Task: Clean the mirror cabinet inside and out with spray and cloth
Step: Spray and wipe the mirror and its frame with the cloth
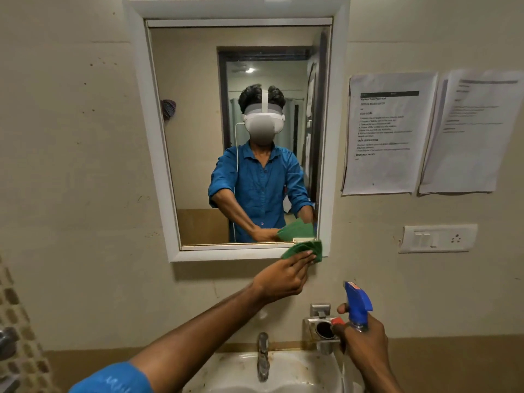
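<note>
Mirror cabinet being wiped at its lower right corner

The white-framed mirror cabinet [235, 131] is mounted on the wall above the sink [283, 373] — its door is seen closed. A folded green cloth [307, 249] is pinched by the left hand [280, 279] and pressed against the frame's bottom edge. A blue-headed spray bottle [357, 306] is gripped upright by the right hand [361, 341] — just in front of a metal holder [321, 324].
</note>
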### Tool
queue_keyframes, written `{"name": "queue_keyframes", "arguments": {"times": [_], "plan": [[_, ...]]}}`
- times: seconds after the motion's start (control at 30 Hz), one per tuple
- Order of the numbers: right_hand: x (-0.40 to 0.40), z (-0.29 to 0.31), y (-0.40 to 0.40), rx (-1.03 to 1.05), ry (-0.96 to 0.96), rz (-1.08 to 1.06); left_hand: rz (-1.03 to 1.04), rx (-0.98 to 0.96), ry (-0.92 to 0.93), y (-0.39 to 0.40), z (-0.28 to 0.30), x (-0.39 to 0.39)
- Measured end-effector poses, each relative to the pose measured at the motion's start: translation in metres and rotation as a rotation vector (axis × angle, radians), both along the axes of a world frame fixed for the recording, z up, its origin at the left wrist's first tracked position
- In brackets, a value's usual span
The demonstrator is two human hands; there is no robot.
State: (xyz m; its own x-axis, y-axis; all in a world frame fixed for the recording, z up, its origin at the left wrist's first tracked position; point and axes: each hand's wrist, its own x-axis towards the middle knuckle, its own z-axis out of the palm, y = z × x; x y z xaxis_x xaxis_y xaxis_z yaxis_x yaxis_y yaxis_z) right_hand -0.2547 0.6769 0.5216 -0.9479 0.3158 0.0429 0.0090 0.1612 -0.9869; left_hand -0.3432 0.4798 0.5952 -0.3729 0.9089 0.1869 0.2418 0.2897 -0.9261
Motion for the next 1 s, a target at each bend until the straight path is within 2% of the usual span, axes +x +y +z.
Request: {"name": "queue_keyframes", "arguments": {"times": [0.23,0.3,0.37,0.43,0.53,0.6,0.63,0.83,1.0], "plan": [[0.002,0.006,-0.038,0.082,0.039,0.041,0.010,0.175,-0.022,-0.102,-0.013,0.025],[0.002,0.011,-0.060,0.110,0.087,0.087,0.018,0.309,-0.022,-0.114,-0.010,0.044],[0.000,0.019,-0.086,0.124,0.128,0.146,0.017,0.659,-0.084,-0.117,-0.010,0.066],[-0.004,0.028,-0.108,0.113,0.166,0.193,-0.027,1.222,-0.180,-0.115,-0.010,0.085],[-0.009,0.042,-0.143,0.103,0.181,0.268,0.036,2.052,-0.060,-0.129,-0.002,0.104],[-0.014,0.050,-0.165,0.085,0.156,0.327,0.089,2.399,0.002,-0.145,0.006,0.106],[-0.017,0.054,-0.176,0.077,0.138,0.351,0.117,2.488,-0.009,-0.151,0.008,0.105],[-0.033,0.074,-0.233,0.166,0.034,0.466,0.160,2.649,-0.183,-0.155,0.016,0.082],[-0.042,0.074,-0.255,0.207,0.013,0.464,0.179,2.623,-0.237,-0.142,0.014,0.066]]}}
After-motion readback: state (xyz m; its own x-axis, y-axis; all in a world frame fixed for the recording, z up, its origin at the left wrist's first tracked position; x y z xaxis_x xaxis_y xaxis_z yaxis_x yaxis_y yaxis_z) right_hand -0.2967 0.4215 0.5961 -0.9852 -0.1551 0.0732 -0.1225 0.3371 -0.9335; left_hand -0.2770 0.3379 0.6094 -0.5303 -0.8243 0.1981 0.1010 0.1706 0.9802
